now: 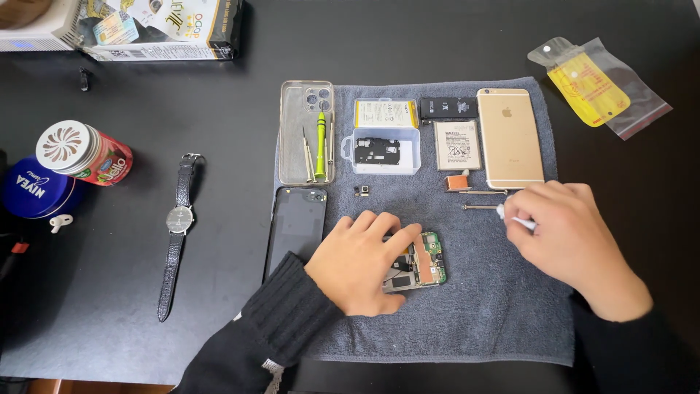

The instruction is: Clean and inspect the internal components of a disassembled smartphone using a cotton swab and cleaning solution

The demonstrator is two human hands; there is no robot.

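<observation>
My left hand (361,259) lies flat on an opened phone body (426,263) with a green circuit board showing, pressing it onto the grey towel (481,314). My right hand (572,241) is closed around a small white tool (519,221) whose tip points left, just above a thin metal screwdriver (479,208). A black phone back cover (297,226) lies left of my left hand. A tiny camera module (362,191) sits above it.
On the towel: a clear phone case (292,157) holding a green screwdriver (320,142) and tweezers, a clear plastic box (386,149) with a black part, two batteries (457,144), a gold phone (510,137). A wristwatch (177,233), a can (86,152) and a blue tin (33,188) lie left.
</observation>
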